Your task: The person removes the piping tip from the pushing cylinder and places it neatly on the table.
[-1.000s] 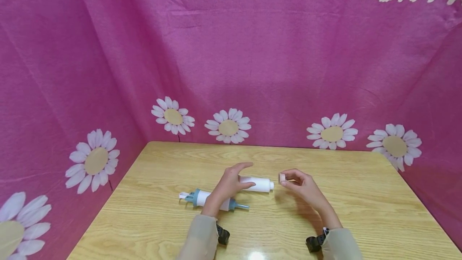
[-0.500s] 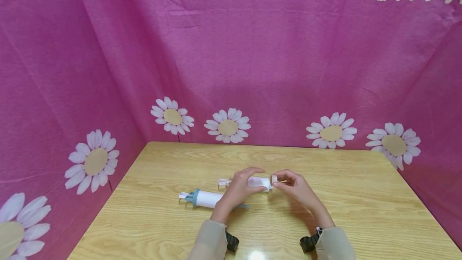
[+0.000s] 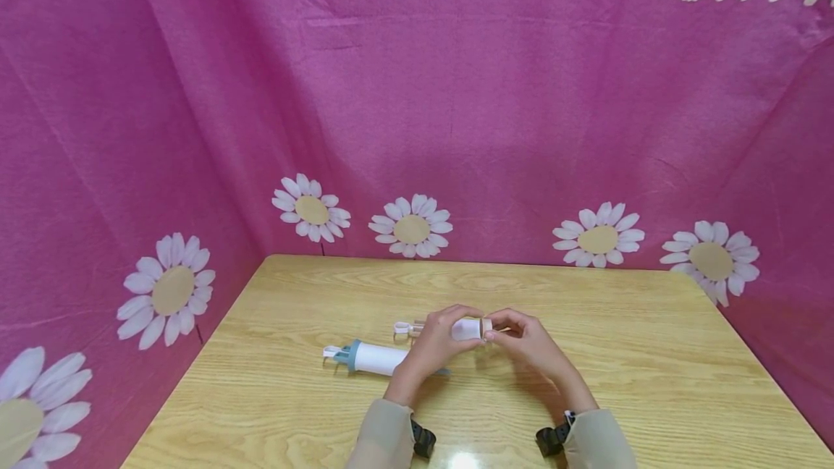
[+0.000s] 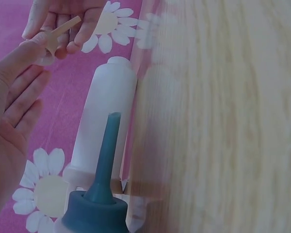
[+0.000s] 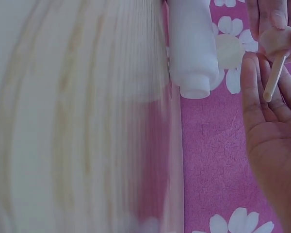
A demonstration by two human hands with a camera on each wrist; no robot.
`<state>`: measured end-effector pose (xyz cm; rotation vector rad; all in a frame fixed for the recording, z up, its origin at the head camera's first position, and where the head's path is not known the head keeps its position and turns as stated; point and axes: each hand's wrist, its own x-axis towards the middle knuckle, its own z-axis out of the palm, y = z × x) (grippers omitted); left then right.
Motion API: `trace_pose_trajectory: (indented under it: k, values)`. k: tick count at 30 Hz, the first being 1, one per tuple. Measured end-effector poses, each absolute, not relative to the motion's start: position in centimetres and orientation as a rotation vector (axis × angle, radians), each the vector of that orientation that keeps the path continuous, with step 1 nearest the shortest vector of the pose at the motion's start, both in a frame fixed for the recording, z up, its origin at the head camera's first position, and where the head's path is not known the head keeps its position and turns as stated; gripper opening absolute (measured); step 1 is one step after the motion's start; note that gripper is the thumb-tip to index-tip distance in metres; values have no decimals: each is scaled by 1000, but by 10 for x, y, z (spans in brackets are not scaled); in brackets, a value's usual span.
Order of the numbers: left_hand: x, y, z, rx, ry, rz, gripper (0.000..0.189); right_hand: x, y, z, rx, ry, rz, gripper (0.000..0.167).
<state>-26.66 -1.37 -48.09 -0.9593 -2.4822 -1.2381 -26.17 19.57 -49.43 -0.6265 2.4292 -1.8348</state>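
A beige nozzle cap (image 3: pixel 486 327) with a thin spout is between both hands, just above the table. My right hand (image 3: pixel 531 344) pinches it from the right. My left hand (image 3: pixel 435 342) also pinches it; the left wrist view shows the thumb on the cap (image 4: pixel 52 42). In the right wrist view the spout (image 5: pixel 276 77) points towards the right palm. Under the hands lies a syringe-like tool with a white barrel (image 5: pixel 191 43) and bare neck, apart from the cap. A second such tool (image 3: pixel 378 359) with teal ends lies nearer; my left forearm hides part of it.
The wooden table (image 3: pixel 651 353) has a pink floral cloth (image 3: pixel 495 129) hanging behind it and at the sides. The teal nozzle (image 4: pixel 106 160) of the nearer tool points right. A pale ring handle (image 3: pixel 402 328) sticks out left of my left hand.
Both hands have come together: the right moved left with the nozzle cap, the left moved right. My left fingers, earlier spread around the white barrel, are now on the cap.
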Motion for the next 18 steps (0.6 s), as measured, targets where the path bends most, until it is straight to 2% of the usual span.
trace_pose_trajectory:
  k: [11,18]
  values:
    - [-267,-22,-477,-943,-2466,-1209,37,-259,206,-494,-436,2484,-1837,36]
    - [-270,-27,-475,-927,-2424,-1237,37,-262,213,-503,-423,2342,-1882,40]
